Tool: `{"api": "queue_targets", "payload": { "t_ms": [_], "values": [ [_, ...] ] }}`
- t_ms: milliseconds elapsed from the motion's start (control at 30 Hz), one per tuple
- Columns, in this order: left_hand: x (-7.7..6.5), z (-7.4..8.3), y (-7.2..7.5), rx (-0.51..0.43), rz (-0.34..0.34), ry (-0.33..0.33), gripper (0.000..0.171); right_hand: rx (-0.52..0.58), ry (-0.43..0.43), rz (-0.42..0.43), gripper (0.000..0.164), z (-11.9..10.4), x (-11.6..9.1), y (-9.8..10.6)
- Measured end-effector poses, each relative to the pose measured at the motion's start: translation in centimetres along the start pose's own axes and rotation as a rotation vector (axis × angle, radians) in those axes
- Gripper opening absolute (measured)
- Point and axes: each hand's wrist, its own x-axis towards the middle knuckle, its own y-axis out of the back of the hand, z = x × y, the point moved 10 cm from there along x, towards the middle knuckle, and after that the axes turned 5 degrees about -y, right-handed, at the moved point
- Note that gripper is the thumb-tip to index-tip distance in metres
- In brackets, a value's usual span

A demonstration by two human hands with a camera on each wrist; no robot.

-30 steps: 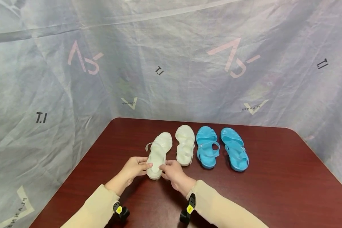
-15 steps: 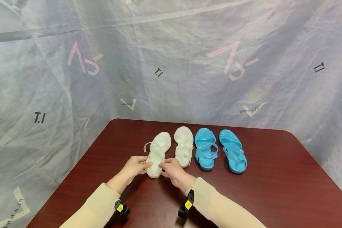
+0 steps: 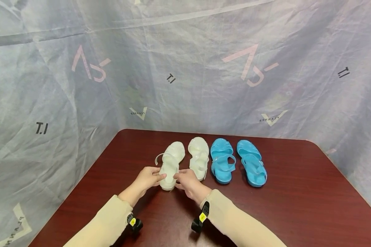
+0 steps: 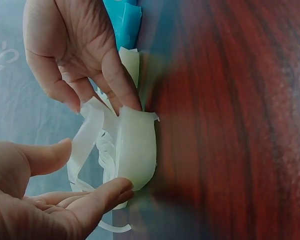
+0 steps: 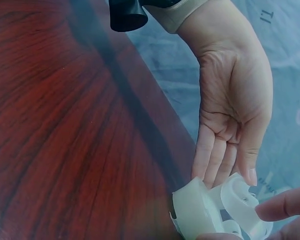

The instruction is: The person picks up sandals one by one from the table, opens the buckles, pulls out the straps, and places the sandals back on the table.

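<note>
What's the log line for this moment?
left hand: touches left side of left white sandal | right hand: touches its right side | right white sandal: alongside | blue sandals: two, farther right | surface: dark red table

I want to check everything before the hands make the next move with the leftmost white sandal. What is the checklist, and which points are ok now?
1. Left hand touching the sandal: ok, fingers at its left side.
2. Right hand touching it: ok, fingers at its right side, near the heel.
3. Strap fastened: not ok, its loose end sticks out to the left.
4. Blue sandals out of the way: ok, they lie apart, further right.
5. Sole flat on the table: cannot tell.
</note>
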Motion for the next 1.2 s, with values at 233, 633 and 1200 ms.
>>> {"api": "queue_targets", "payload": {
  "t_ms": [233, 633, 1200],
  "values": [
    [0.3, -0.7, 0.0, -0.005, 0.016, 0.016, 0.047, 0.024, 0.007, -0.004, 0.048, 0.2, 0.0, -0.1],
    [0.8, -0.3, -0.2, 0.021, 0.016, -0.002, 0.046, 0.042, 0.006, 0.033, 0.049, 0.2, 0.4, 0.3],
    [1.9, -0.2, -0.1, 0.043, 0.022, 0.012, 0.048, 0.033, 0.011, 0.014, 0.048, -0.8, 1.1, 0.2]
  ]
}}
